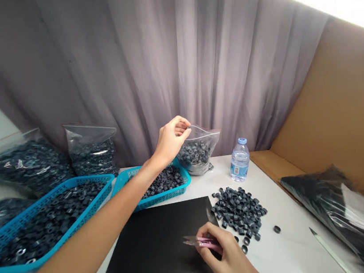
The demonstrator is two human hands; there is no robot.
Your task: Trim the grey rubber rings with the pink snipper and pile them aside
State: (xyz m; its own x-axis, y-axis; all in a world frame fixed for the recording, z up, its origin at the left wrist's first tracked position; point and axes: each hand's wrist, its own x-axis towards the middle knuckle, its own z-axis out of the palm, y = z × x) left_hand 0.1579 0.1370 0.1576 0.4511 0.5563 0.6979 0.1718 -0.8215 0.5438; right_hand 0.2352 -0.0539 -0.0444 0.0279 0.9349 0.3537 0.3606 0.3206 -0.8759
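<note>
My left hand reaches far forward, thumb and fingertips pinched together at the mouth of a clear zip bag holding dark small parts. A dark speck shows at those fingertips, too small to name. Above the right edge of a black mat, my right hand grips pink-handled thread snips, their metal blades pointing left. Just beyond that hand lies a loose pile of dark grey plastic rings, with a single ring apart on the right.
Two blue baskets, one at left and one behind my left forearm, hold many dark rings. Filled clear bags stand at back left. A water bottle, a knife-like blade and a black plastic bag are at right.
</note>
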